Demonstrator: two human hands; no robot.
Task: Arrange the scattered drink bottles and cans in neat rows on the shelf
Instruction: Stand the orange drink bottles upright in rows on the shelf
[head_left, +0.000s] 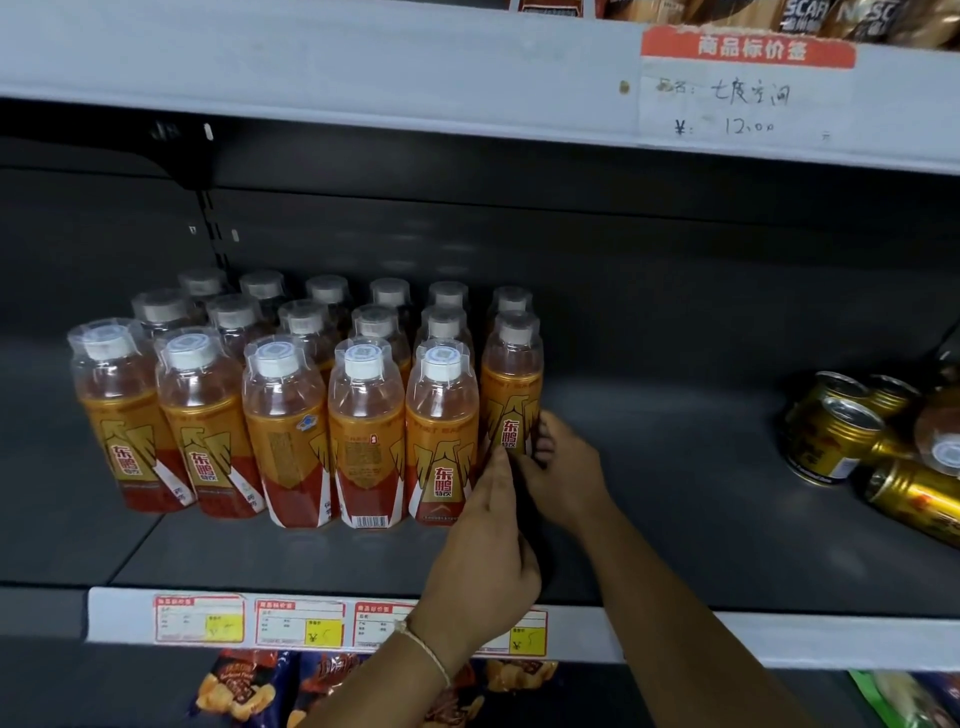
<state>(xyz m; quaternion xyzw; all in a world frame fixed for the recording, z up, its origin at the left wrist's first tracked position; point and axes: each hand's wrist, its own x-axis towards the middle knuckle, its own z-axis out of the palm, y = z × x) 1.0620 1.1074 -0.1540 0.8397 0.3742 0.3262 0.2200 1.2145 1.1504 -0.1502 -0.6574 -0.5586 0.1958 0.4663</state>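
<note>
Orange plastic drink bottles (291, 415) stand in tidy rows on the grey metal shelf (675, 519). My left hand (483, 561) and right hand (566, 467) pinch the rightmost bottle (511, 400). Farther right, gold cans (841, 431) lie jumbled, unsorted.

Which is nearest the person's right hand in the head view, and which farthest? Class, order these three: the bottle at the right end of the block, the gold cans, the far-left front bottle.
From the right hand:
1. Right-end bottle, touching the fingers, just left of the hand.
2. Gold cans, scattered at the shelf's right.
3. Far-left front bottle, at the block's opposite end.
</note>
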